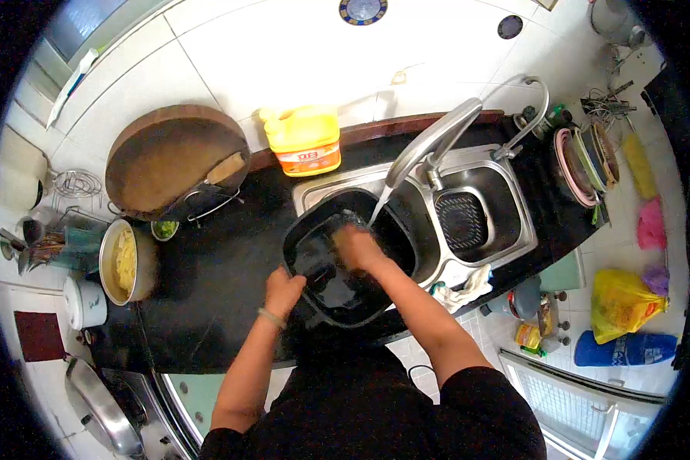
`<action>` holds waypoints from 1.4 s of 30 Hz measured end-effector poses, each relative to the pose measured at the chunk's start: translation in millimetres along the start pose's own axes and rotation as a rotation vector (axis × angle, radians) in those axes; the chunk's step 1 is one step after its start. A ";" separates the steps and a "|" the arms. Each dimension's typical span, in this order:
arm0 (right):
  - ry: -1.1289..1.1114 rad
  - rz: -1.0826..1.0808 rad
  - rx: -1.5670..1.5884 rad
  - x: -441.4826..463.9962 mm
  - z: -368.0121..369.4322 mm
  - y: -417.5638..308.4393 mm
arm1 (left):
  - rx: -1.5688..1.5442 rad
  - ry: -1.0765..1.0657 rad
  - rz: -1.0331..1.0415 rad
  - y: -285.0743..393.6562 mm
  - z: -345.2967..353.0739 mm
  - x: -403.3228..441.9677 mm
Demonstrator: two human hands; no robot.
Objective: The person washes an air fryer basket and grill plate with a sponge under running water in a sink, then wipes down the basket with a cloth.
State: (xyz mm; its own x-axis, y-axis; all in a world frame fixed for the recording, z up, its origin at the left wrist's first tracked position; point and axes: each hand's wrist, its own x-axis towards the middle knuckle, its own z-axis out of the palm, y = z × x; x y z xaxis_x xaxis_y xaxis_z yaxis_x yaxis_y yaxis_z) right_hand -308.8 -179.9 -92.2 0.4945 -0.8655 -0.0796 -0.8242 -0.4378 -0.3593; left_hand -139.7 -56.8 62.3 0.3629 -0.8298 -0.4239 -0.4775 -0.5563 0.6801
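A large black pan with rounded corners lies tilted over the left sink basin and the counter edge, its inside wet. My left hand is closed on its left rim, thumb on top. Inside the pan, under the running water, is my right hand; its fingers are blurred, and whether they hold anything cannot be made out. From the pull-out faucet a stream of water falls beside my right hand.
Right of the pan is a second basin with a black drain basket. A white cloth lies at the sink's front edge. Behind stands a yellow jug. Leftward are a round chopping board with a cleaver and a pot of yellow pieces.
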 end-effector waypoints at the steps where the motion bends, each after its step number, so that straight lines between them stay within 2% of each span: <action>1: 0.096 0.139 0.161 -0.6 -25.2 -12.9 | -0.030 -0.029 -0.021 -3.4 1.2 0.8; 2: 0.216 0.261 0.334 -1.4 -53.0 -27.1 | -0.031 -0.030 -0.026 -8.2 4.1 1.1; 3: 0.216 0.261 0.334 4.5 -47.6 -22.9 | -0.042 -0.030 0.005 -12.7 7.1 4.2; 5: 0.168 -0.296 0.013 17.1 -26.8 -11.7 | -0.048 -0.029 0.040 -23.0 11.8 12.9; 6: 0.093 -0.322 -0.063 13.3 -29.2 -13.6 | -0.057 -0.028 0.051 -26.7 13.2 14.8; 11: 0.020 -0.258 -0.208 -8.9 -47.9 6.0 | -0.098 0.063 0.126 -34.8 22.2 18.1; 13: -0.170 -0.046 -0.328 -23.3 -40.7 14.3 | -0.187 0.104 0.165 -37.3 26.3 20.1; 14: -0.172 -0.052 -0.336 -34.1 -36.9 14.4 | -0.196 0.107 0.163 -36.3 28.0 20.0; 16: -0.148 0.279 -0.114 -62.8 -32.9 6.4 | -0.198 0.197 0.274 -27.9 27.3 16.8; 17: -0.262 0.426 -0.078 -72.4 -33.4 0.6 | -0.203 0.198 0.276 -30.2 28.9 19.7; 18: -0.440 0.478 -0.057 -74.8 -39.2 -9.8 | -0.238 0.185 0.277 -37.1 32.1 22.8; 19: -0.655 0.055 -0.339 -83.6 -41.4 -16.8 | -0.273 0.174 0.277 -41.4 35.4 23.9; 20: -0.792 -0.117 -0.299 -87.1 -74.7 -44.2 | -0.273 0.170 0.271 -40.0 35.5 20.9; 21: -0.826 -0.074 -0.241 -87.3 -77.8 -63.9 | -0.247 0.175 0.277 -35.0 32.9 18.5; 22: -0.955 -0.189 -0.183 -82.0 -74.0 -75.3 | -0.219 0.184 0.287 -31.2 30.0 18.5; 23: -0.980 -0.303 0.019 -78.2 -71.3 -87.1 | -0.212 0.182 0.289 -30.3 28.0 18.7; 24: -0.908 -0.333 0.178 -71.5 -67.8 -94.1 | -0.206 0.200 0.287 -30.3 27.0 18.2; 26: -0.913 -0.327 0.205 -49.1 -56.6 -97.0 | -0.198 0.219 0.285 -28.1 23.1 16.8; 27: -0.582 -0.141 0.543 -45.8 -39.3 -94.2 | -0.166 0.183 0.279 -26.1 18.1 14.3; 28: -0.407 -0.231 0.588 -35.2 -28.5 -89.3 | -0.133 0.150 0.270 -25.5 14.2 13.0; 29: -0.344 -0.197 0.479 -9.0 -10.4 -89.7 | -0.128 0.154 0.265 -26.2 13.0 13.6; 30: -0.167 -0.182 0.393 8.7 -7.7 -84.4 | -0.148 0.124 0.231 -27.8 13.6 14.0; 31: -0.116 -0.031 0.193 21.7 -9.0 -73.9 | -0.167 0.093 0.197 -30.7 14.4 13.9; 32: 0.037 0.024 0.199 25.1 -17.4 -62.5 | -0.162 0.092 0.189 -37.7 15.2 15.3; 33: 0.202 -0.072 -0.001 28.3 -10.8 -47.7 | -0.195 0.089 0.227 -46.5 15.8 19.5; 35: 0.403 0.104 -0.025 27.0 6.0 -54.6 | -0.232 0.082 0.267 -48.7 13.0 20.4; 37: 0.398 0.355 0.232 14.9 20.5 -92.9 | -0.236 0.033 0.192 -40.2 5.3 13.3; 38: 0.194 0.217 0.304 6.7 21.7 -97.6 | -0.236 0.032 0.191 -39.2 6.4 13.3; 39: -0.078 -0.033 0.308 5.8 58.0 -93.1 | -0.196 0.053 0.169 -37.7 7.7 13.0; 40: 0.173 -0.130 0.216 -13.0 96.8 -98.8 | -0.157 0.076 0.150 -36.1 8.2 13.7; 41: -0.167 0.182 0.516 -31.5 8.7 -124.7 | -0.161 0.078 0.159 -35.0 8.1 15.8; 42: -0.274 -0.032 0.405 -41.5 -18.9 -121.5 | -0.163 0.123 0.207 -35.4 9.3 15.2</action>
State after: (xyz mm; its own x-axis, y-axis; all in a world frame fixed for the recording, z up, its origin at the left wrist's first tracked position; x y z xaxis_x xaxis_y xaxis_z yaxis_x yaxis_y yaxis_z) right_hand -234.4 -95.3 -27.7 0.6172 -0.7336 -0.2843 -0.6602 -0.2865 -0.6943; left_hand -124.7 -50.1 26.3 0.3697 -0.9080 -0.1970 -0.4206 -0.3526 0.8359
